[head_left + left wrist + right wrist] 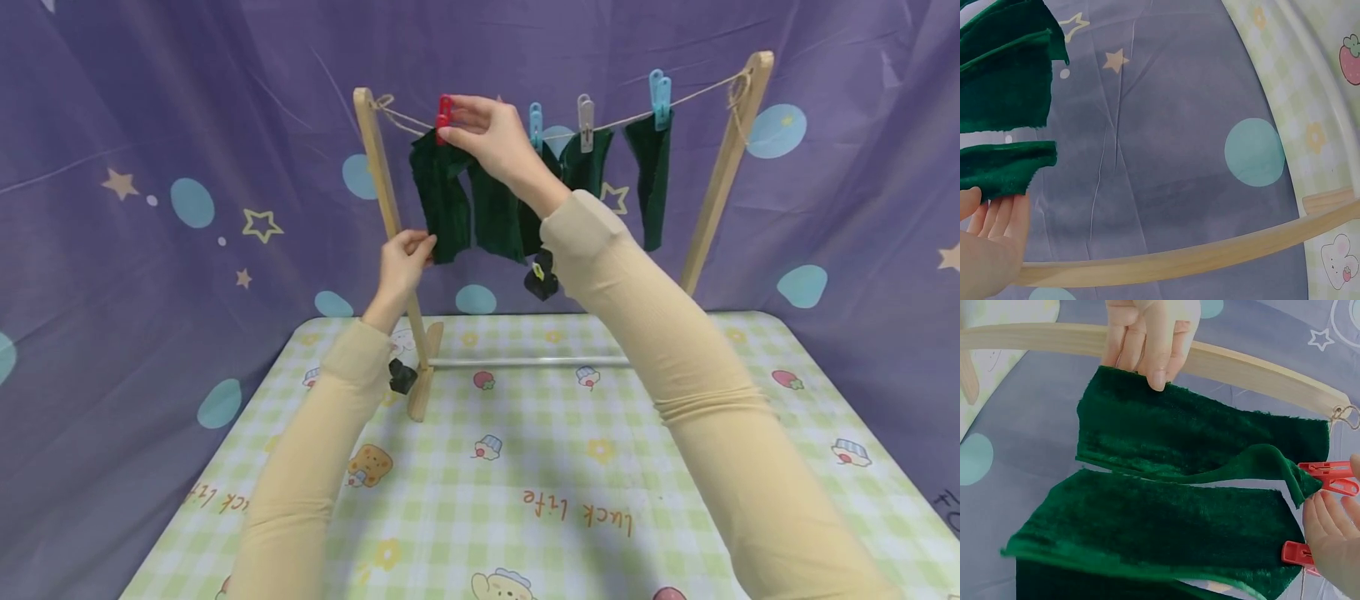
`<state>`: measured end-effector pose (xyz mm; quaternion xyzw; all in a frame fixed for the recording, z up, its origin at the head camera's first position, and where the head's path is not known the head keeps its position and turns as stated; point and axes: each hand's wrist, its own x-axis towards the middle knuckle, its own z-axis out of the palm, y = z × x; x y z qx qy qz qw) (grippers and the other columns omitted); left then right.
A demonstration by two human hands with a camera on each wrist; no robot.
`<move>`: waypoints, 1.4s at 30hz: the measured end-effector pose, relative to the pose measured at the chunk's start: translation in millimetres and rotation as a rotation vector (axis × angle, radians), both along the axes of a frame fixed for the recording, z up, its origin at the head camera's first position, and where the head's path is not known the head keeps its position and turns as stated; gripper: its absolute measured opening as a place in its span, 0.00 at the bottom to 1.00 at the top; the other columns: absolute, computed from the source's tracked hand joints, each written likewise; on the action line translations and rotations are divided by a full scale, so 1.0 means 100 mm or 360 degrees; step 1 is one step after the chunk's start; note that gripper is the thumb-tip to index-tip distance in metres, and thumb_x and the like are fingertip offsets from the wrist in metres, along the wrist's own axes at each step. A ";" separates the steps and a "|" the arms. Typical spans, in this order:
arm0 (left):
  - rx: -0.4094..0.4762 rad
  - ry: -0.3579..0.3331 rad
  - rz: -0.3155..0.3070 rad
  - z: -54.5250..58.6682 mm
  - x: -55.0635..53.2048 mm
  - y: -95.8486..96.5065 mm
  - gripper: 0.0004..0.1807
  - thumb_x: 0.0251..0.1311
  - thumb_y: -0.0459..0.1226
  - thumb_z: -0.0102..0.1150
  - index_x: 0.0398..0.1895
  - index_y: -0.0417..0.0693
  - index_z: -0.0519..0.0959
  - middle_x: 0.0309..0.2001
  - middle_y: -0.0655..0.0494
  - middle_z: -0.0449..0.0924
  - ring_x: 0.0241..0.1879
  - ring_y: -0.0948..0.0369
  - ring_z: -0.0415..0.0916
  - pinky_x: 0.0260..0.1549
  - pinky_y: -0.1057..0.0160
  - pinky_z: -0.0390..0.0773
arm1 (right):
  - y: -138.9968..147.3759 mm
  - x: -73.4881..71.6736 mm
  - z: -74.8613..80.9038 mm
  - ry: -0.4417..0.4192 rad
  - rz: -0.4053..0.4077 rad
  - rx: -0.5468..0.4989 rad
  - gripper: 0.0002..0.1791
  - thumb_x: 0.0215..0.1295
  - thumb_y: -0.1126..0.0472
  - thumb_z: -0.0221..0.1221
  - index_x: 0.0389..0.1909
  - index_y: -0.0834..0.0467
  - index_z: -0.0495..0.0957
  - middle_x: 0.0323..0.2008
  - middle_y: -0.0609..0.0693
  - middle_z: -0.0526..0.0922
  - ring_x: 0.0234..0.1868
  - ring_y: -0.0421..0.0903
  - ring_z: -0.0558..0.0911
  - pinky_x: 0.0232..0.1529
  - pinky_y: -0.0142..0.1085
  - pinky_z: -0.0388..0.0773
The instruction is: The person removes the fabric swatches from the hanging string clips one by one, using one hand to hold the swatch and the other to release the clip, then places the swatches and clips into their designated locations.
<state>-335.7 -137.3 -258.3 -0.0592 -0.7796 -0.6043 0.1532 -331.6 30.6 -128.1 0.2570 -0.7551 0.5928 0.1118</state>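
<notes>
In the head view, my right hand [495,142] pinches a red clothespin [444,108] at the top of the leftmost green velvety cloth [444,196]. My left hand [405,260] holds that same cloth low on its left edge, between thumb and fingers. The right wrist view shows the red clothespin [1329,477] at the cloth's upper corner, where part of the fabric [1263,459] folds over. A second red clothespin [1297,554] grips the neighbouring green cloth [1154,525]; my right hand covers it in the head view.
A rope [630,119] runs between two wooden posts [720,183]. More green cloths hang from it with blue clothespins [661,100] and a grey clothespin [586,125]. A white rod [525,362] joins the posts low down, over a checked tablecloth [540,433]. A purple curtain [225,100] hangs behind.
</notes>
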 end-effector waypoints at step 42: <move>0.0095 0.0142 0.0062 0.11 0.02 -0.11 0.14 0.58 0.32 0.53 0.44 0.31 0.75 0.42 0.37 0.77 0.21 0.69 0.73 0.26 0.74 0.75 | 0.02 0.00 -0.10 0.0183 -0.0103 -0.0649 0.05 0.59 0.69 0.55 0.30 0.68 0.71 0.37 0.63 0.79 0.34 0.48 0.81 0.39 0.31 0.77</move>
